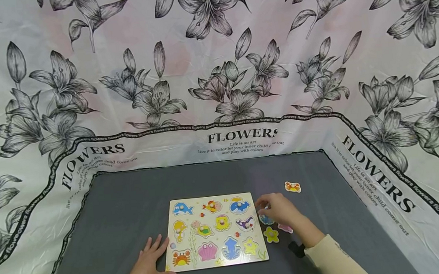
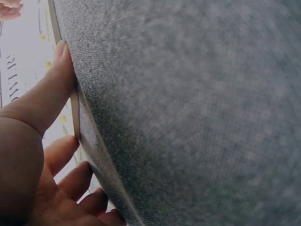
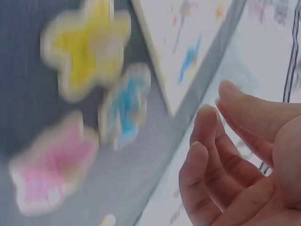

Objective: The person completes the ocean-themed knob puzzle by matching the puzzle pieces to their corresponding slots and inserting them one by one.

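A wooden peg puzzle board (image 1: pixel 186 202) with printed sea animals lies flat on the grey surface. My left hand (image 1: pixel 148 263) rests at its left side, fingers spread along the edge and thumb at the lower corner; in the left wrist view the thumb (image 2: pixel 59 70) touches the board's rim. To the right of the board, my right hand (image 1: pixel 282 208) hovers above loose pieces, its fingers loosely bent with nothing between them. Below it lie a yellow star piece (image 3: pixel 80 52), a blue piece (image 3: pixel 127 108) and a pink piece (image 3: pixel 54 165), blurred in the right wrist view.
A crab piece (image 1: pixel 292 187) lies apart, beyond the right hand. A small black object (image 1: pixel 297 249) is beside the right sleeve (image 1: pixel 334 260). White flower-printed cloth (image 1: pixel 244 145) borders the grey surface (image 1: pixel 137 193) at the back and sides.
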Tool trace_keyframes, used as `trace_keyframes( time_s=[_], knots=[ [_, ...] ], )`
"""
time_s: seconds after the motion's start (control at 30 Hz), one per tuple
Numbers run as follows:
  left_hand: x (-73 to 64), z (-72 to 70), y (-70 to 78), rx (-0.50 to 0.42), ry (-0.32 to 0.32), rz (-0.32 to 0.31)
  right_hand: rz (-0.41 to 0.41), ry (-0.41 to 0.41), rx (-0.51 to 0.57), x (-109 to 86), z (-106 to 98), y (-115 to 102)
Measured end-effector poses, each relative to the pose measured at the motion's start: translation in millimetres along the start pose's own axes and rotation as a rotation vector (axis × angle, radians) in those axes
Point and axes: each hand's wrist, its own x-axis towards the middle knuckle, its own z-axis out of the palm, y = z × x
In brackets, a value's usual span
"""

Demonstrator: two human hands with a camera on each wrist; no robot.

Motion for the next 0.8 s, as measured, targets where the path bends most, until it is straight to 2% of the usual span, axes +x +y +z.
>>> trace_keyframes(
  time_s=[0.2, 0.3, 0.57, 0.63, 0.8],
  knots=[
    [-1.5, -0.4, 0.4, -0.011, 0.003, 0.008, 0.058, 0.048, 0.033, 9.4, -33, 25],
    [-2.0, -0.3, 0.9, -0.018, 0.009, 0.009, 0.086, 0.116, 0.027, 13.5, -41, 40],
    [-2.3, -0.3, 2.1, -0.010, 0.007, 0.019, 0.198, 0.327, 0.004, 24.4, -40, 82],
    [-2.3, -0.9, 2.4, -0.008, 0.000, 0.011, 0.223, 0.352, 0.000, 26.4, -40, 91],
    [-1.2, -1.8, 1.7, -0.006, -0.011, 0.000, 0.273, 0.352, -0.020, 32.1, -44, 103]
  ],
)
